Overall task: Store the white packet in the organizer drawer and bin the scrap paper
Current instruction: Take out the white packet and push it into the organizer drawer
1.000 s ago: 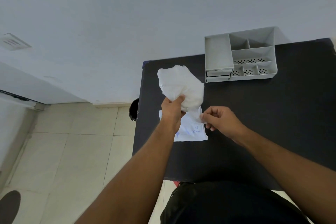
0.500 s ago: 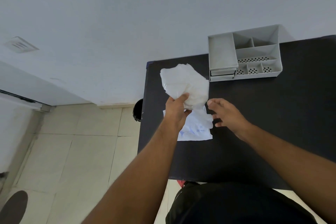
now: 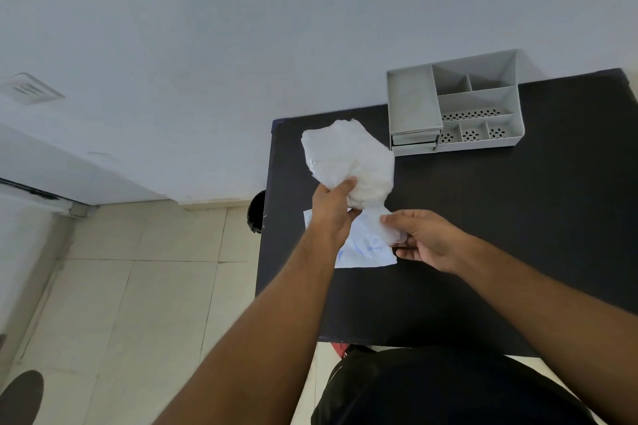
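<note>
My left hand [image 3: 333, 214] grips a crumpled white packet [image 3: 348, 162] by its lower end and holds it upright above the black table [image 3: 518, 217]. My right hand [image 3: 423, 240] pinches the packet's hanging bottom corner between thumb and fingers. Under both hands a flat white sheet with blue print [image 3: 366, 250] lies on the table, partly hidden by my left hand. The grey organizer [image 3: 455, 107] stands at the table's far edge, with two shut drawers [image 3: 414, 143] low on its left side.
A dark round bin [image 3: 256, 212] shows just beyond the table's left edge, on the tiled floor [image 3: 138, 286]. A white wall runs behind the table. My dark clothing fills the bottom of the view.
My right hand opened and moved off the packet half a second ago; now it has come back and pinched the packet's lower corner. The left hand keeps its grip.
</note>
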Tool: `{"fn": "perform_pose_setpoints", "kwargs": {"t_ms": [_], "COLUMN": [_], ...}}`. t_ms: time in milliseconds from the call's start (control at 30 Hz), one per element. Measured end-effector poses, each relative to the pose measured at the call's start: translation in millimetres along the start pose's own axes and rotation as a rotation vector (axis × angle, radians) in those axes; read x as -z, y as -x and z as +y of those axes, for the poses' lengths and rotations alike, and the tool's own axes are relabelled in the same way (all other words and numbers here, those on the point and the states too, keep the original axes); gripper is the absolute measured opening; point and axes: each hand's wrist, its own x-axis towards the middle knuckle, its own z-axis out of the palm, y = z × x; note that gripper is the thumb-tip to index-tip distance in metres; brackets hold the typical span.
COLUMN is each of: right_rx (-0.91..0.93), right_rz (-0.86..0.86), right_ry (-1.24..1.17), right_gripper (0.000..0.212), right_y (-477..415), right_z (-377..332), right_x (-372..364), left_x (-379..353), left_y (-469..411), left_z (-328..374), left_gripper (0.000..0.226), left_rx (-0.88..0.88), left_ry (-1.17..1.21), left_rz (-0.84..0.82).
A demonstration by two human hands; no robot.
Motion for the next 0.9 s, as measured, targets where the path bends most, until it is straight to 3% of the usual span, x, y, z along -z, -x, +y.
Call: {"fn": "perform_pose_setpoints", "kwargs": {"t_ms": [233,533,700,900], "right_rx": [0.095,0.068,0.068,0.054], "right_rz": [0.011,-0.003,-0.012,-0.037], "right_ry": [-0.008,-0.238,-0.190,-0.130], "right_gripper": [0.026,0.027,0.035,0.035], "right_y": [6.2,14.7,16.1,18.6], "right_z": [-6.2,-23.4,-22.7,-21.8], "right_x": [-0.7,-4.7,-3.0,-1.6], "left_x": [-1.8,0.0,4.5,9.0], "left_y": [-2.2,3.1,7.3,7.3], "left_z": [-7.5,-22.7,-27.0,-33.7], "left_gripper": [0.030,0.033,0.043,0.043], "left_rx": [-0.039,0.059,0.141,0.104], "left_ry": [-0.074,-0.008,0.008,-0.037], "left_rz": [0.052,-0.076,-0.158,-0.236]}}
